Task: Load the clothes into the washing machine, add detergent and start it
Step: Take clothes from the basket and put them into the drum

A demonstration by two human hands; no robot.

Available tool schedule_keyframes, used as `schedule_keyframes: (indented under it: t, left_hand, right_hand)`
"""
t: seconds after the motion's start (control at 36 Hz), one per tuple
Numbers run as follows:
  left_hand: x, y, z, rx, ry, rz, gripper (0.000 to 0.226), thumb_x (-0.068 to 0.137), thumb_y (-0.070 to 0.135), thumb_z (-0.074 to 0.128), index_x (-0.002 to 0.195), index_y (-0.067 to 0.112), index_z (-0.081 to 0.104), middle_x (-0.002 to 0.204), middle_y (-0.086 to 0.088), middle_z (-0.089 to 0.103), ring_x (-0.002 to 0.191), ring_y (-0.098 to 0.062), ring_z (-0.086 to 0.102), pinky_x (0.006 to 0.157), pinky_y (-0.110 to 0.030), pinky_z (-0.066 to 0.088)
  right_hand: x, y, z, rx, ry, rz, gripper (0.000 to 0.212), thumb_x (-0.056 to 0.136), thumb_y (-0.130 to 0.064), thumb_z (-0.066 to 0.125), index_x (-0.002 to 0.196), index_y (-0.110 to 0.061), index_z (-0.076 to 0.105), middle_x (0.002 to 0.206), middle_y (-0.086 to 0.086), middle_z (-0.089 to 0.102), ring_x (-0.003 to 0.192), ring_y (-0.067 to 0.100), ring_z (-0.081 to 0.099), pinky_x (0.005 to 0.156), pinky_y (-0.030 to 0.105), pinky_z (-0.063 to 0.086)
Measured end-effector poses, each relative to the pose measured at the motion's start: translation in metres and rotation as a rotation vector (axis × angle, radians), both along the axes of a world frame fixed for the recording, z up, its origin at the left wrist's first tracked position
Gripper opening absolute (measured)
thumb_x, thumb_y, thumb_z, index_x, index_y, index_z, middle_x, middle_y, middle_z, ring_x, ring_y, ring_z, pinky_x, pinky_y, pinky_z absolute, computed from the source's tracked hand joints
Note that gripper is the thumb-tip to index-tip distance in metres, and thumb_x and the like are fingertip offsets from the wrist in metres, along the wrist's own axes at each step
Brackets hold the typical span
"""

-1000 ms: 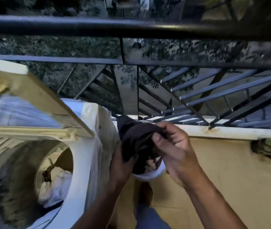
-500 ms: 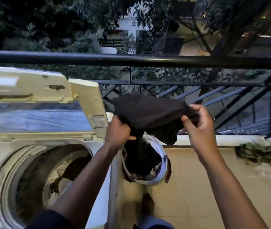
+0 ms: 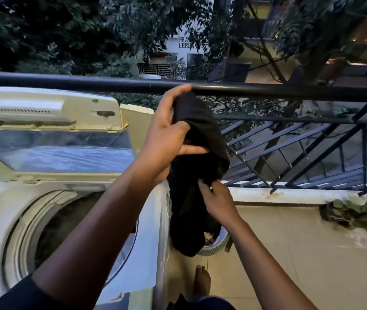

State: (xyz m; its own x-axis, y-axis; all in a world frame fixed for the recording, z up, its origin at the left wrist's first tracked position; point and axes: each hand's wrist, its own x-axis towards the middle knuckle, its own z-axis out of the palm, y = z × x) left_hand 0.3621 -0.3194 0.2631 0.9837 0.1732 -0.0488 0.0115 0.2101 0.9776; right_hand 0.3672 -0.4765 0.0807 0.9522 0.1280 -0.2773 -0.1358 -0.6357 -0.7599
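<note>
A black garment (image 3: 197, 175) hangs lengthwise to the right of the top-loading washing machine (image 3: 3, 206), whose lid (image 3: 50, 135) stands open. My left hand (image 3: 169, 135) holds the garment's upper end, raised near the railing. Lower down, my right hand (image 3: 217, 201) pinches the cloth at its middle. The garment's bottom end dangles over the white laundry basket (image 3: 214, 248) on the floor. The drum (image 3: 50, 229) is dark inside and partly hidden by my left forearm.
A black metal railing (image 3: 290, 92) runs across the balcony right behind my hands. My bare foot (image 3: 202, 281) stands on the tiled floor beside the machine. A potted plant (image 3: 355, 211) sits against the low wall at the right.
The garment was lifted out of the basket and spread between both hands; now my left hand has risen with one end and my right hand has dropped to its middle, so it hangs vertically.
</note>
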Motion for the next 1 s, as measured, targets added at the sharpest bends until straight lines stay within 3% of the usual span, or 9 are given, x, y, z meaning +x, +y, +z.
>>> schedule_keyframes:
  t: [0.17,0.25,0.33,0.44,0.56,0.69,0.81,0.89,1.0]
  left_hand:
    - [-0.025,0.012,-0.05,0.168,0.051,0.037,0.062,0.093,-0.014,0.051,0.137,0.03,0.054,0.124,0.01,0.063,0.115,-0.016,0.067,0.086,-0.043,0.064]
    - [-0.038,0.019,-0.092,0.464,0.152,0.009,0.064,0.082,0.011,0.072,0.134,0.039,0.047,0.125,0.008,0.06,0.117,-0.014,0.062,0.101,-0.048,0.056]
    - [-0.052,0.019,-0.134,0.515,0.335,-0.103,0.096,0.061,0.04,0.081,0.144,0.039,0.034,0.141,0.005,0.051,0.13,-0.017,0.054,0.11,-0.048,0.049]
    - [-0.068,0.006,-0.177,0.441,0.423,-0.28,0.13,0.055,0.041,0.092,0.157,0.045,0.01,0.157,0.008,0.031,0.146,-0.022,0.036,0.117,-0.048,0.043]
    - [-0.07,-0.011,-0.206,0.385,0.399,-0.307,0.129,0.062,0.028,0.096,0.156,0.038,0.008,0.148,0.014,0.039,0.138,-0.011,0.042,0.108,-0.03,0.047]
    - [-0.054,-0.021,-0.231,0.407,0.399,-0.312,0.114,0.048,0.051,0.095,0.144,0.027,0.039,0.133,0.003,0.058,0.128,-0.016,0.058,0.101,-0.042,0.058]
    - [-0.035,-0.023,-0.252,0.362,0.407,-0.184,0.123,0.042,0.053,0.099,0.146,0.026,0.039,0.128,0.005,0.063,0.121,-0.014,0.064,0.095,-0.037,0.06]
    - [-0.026,-0.03,-0.24,0.153,0.45,-0.081,0.105,0.061,0.036,0.09,0.15,0.032,0.034,0.13,0.007,0.061,0.117,-0.015,0.064,0.083,-0.032,0.061]
    - [-0.01,-0.038,-0.205,-0.322,0.473,0.019,0.03,0.102,0.022,0.061,0.13,0.034,0.059,0.132,-0.006,0.068,0.113,-0.021,0.067,0.086,-0.043,0.058]
  right_hand:
    - [0.014,-0.013,0.024,0.201,0.023,-0.135,0.018,0.097,-0.028,0.05,0.095,-0.016,0.063,0.097,0.023,0.065,0.092,0.043,0.066,0.074,0.066,0.058]
    - [0.014,-0.016,0.06,0.363,0.027,-0.22,0.019,0.105,-0.013,0.047,0.097,-0.015,0.064,0.099,0.023,0.069,0.091,0.039,0.072,0.066,0.052,0.065]
    - [0.018,-0.02,0.088,0.56,0.032,-0.23,0.027,0.108,-0.006,0.045,0.1,-0.021,0.066,0.089,0.004,0.076,0.081,0.022,0.075,0.056,0.035,0.063]
    - [0.015,-0.019,0.126,0.746,0.019,-0.173,0.029,0.107,-0.004,0.045,0.095,-0.015,0.069,0.081,0.002,0.078,0.072,0.021,0.076,0.051,0.035,0.062]
    - [0.007,-0.018,0.156,0.963,-0.002,-0.085,0.029,0.106,0.001,0.041,0.091,-0.008,0.065,0.081,0.007,0.076,0.067,0.023,0.074,0.047,0.031,0.059]
    - [0.005,-0.023,0.176,1.114,-0.083,0.009,0.025,0.097,0.001,0.044,0.095,-0.013,0.064,0.078,0.008,0.066,0.063,0.022,0.062,0.047,0.03,0.049]
    - [0.003,-0.035,0.179,1.097,-0.101,-0.013,0.032,0.101,0.008,0.039,0.115,-0.012,0.06,0.082,0.004,0.063,0.064,0.017,0.06,0.048,0.027,0.046]
    - [0.004,-0.046,0.174,1.081,-0.113,-0.075,0.038,0.102,0.006,0.04,0.134,-0.014,0.048,0.085,0.003,0.062,0.066,0.016,0.06,0.051,0.03,0.042]
    - [0.006,-0.061,0.171,1.054,-0.124,-0.163,0.056,0.104,0.002,0.044,0.142,-0.039,0.048,0.109,-0.001,0.071,0.081,0.016,0.071,0.056,0.032,0.053]
